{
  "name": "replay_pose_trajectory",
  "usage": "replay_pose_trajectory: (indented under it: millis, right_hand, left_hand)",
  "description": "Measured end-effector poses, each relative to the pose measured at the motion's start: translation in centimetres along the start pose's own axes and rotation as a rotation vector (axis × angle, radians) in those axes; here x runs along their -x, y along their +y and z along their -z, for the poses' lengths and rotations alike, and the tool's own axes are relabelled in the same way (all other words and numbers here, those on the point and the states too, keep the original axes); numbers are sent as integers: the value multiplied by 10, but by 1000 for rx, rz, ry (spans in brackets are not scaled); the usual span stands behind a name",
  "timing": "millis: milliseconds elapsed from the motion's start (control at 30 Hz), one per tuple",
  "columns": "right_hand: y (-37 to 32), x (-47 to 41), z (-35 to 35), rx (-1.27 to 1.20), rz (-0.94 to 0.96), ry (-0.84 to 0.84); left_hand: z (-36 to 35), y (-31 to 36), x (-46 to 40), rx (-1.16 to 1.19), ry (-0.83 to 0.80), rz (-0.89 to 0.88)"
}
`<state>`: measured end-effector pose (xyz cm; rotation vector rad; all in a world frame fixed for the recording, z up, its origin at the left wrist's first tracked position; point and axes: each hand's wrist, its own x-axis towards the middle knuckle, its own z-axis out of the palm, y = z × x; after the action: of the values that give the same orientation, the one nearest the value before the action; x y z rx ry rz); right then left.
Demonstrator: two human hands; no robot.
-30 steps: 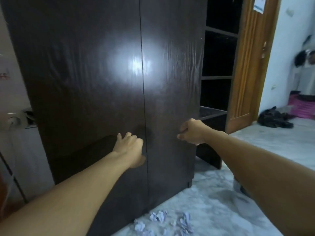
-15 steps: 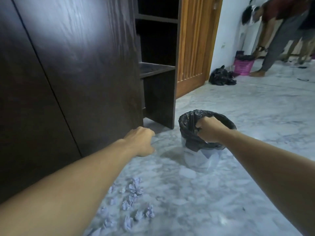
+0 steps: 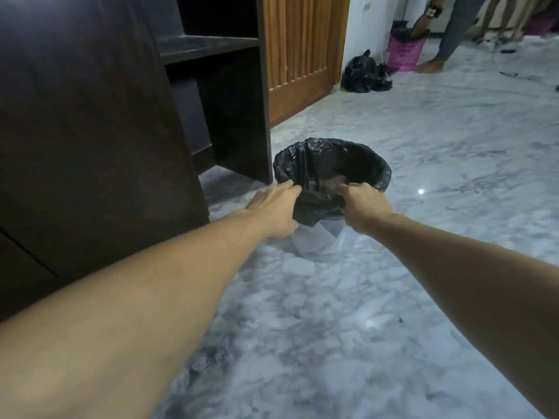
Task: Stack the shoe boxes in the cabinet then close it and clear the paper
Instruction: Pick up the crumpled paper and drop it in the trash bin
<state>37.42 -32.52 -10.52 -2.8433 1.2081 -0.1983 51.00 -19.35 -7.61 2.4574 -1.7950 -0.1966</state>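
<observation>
We grip the near rim of the bin point(image 3: 332, 164) with both hands: our left hand point(image 3: 276, 208) and right hand point(image 3: 361, 205) each have fingers curled and clamped on its black liner point(image 3: 314, 204). The bin stands on the marble floor point(image 3: 423, 146), just beside the dark cabinet point(image 3: 90, 131), whose doors are closed.

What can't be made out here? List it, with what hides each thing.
Head view only:
- Bin body: mostly hidden behind the left hand, right hand and black liner.
- Liner's contents: too dark.
- Crumpled paper: blurred, partly behind the left forearm.
- Cabinet interior: behind its dark front.
</observation>
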Motion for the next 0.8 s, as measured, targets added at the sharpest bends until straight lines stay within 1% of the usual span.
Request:
replay_pose_trajectory:
  millis: [133, 200, 333, 500, 600, 700, 800]
  right_hand:
    - [3, 7, -10, 25, 21, 45]
    - [2, 18, -16, 36, 36, 92]
    - [1, 56, -27, 30, 105, 212]
    - [1, 111, -42, 45, 177, 313]
    - [-5, 140, -46, 42, 211, 378]
    - [-16, 165, -48, 26, 220, 394]
    - [-29, 189, -49, 0, 208, 415]
  left_hand:
    - [-16, 8, -4, -22, -25, -21]
    - [-22, 8, 2, -59, 4, -47]
    - [-29, 2, 23, -58, 100, -88]
    - [-42, -16, 65, 34, 223, -170]
    - [-58, -28, 92, 77, 339, -253]
    - [-69, -33, 116, 78, 462, -304]
    - [-75, -33, 137, 103, 502, -334]
